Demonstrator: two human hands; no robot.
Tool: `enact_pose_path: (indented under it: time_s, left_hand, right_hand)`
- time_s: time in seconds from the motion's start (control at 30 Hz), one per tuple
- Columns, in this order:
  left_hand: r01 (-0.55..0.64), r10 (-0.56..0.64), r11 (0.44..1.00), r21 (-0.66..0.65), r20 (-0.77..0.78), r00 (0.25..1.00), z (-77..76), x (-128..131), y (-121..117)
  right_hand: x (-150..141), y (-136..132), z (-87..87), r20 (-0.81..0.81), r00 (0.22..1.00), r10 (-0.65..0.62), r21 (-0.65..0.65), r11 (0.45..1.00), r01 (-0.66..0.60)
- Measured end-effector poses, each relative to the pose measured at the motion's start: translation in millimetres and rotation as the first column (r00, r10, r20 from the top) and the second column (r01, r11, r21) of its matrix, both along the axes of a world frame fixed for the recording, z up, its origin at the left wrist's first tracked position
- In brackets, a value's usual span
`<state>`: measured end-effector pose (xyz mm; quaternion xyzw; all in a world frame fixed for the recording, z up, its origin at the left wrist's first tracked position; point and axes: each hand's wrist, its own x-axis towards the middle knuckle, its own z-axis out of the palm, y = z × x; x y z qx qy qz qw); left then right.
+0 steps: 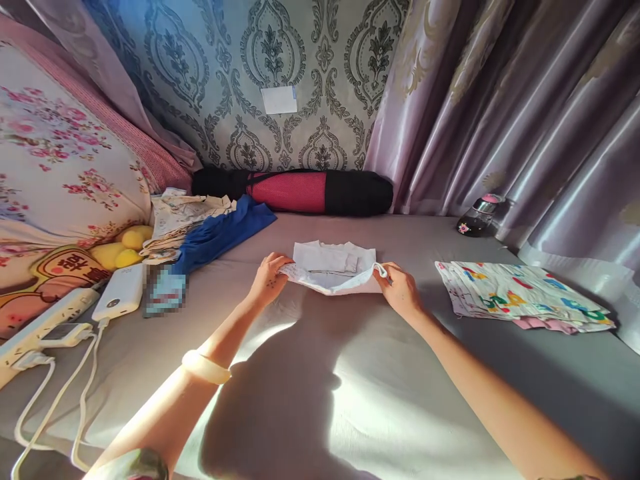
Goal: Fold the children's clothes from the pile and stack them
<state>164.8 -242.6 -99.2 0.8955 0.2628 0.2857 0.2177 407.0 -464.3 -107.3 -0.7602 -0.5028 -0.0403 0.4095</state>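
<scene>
A small white shirt (333, 257) lies partly folded in the middle of the grey sheet, its sleeves laid inward. My left hand (271, 275) pinches the left corner of its near edge, and my right hand (399, 288) grips the right corner. Between the two hands that edge is lifted and sags in the middle. Both hands are closed on the cloth, with some fingertips hidden behind it.
On the right lies a stack of folded patterned clothes (525, 293), with a dark bottle (479, 215) behind it. Blue clothing (220, 233), a white power bank (119, 292) and a corded power strip (47, 327) are on the left. A black-and-red roll (295, 192) lies along the wall.
</scene>
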Motion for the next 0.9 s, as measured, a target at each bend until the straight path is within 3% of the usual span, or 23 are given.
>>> enact_pose_path:
  time_s: [0.33,0.57,0.7,0.9]
  left_hand:
    - [-0.162,0.172,0.981,-0.109,0.087,0.981,-11.0,49,14]
    - [-0.289,0.288,0.942,-0.17,-0.032,0.957,-27.7,78,38]
    - [-0.4,0.381,0.896,-0.193,-0.129,0.916,-38.0,85,46]
    - [-0.448,0.424,0.877,-0.174,-0.159,0.892,-41.7,84,50]
  right_hand:
    - [16,38,-9.1,0.02,0.974,-0.228,-0.077,0.97,0.228]
    - [34,68,-13.2,0.065,0.945,-0.319,-0.243,0.914,0.325]
    - [42,76,-21.0,0.044,0.922,-0.384,-0.389,0.844,0.37]
    - [52,79,-26.8,0.062,0.897,-0.437,-0.413,0.807,0.422]
